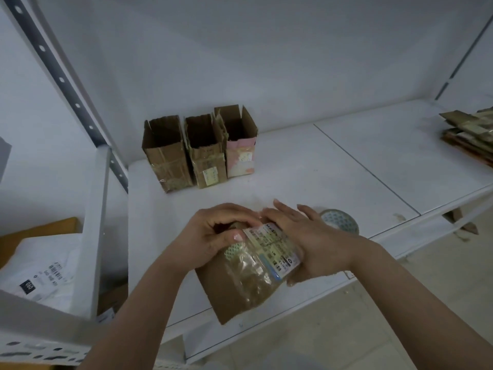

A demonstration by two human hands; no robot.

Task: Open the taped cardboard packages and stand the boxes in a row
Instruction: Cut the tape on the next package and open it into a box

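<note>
Both hands work a taped package (240,284) at lower centre: left hand (210,233) curled gripping its top, right hand (301,244) holding its side; three opened boxes (198,148) already stand upper centre, flat stack (469,134) far right remains

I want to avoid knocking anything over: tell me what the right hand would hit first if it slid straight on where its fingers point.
Probably the right hand meets nothing soon; the open boxes stand left of its line.

Dim, bluish, even light with soft shadows; wide-angle bending at the edges, slightly soft overall.
</note>
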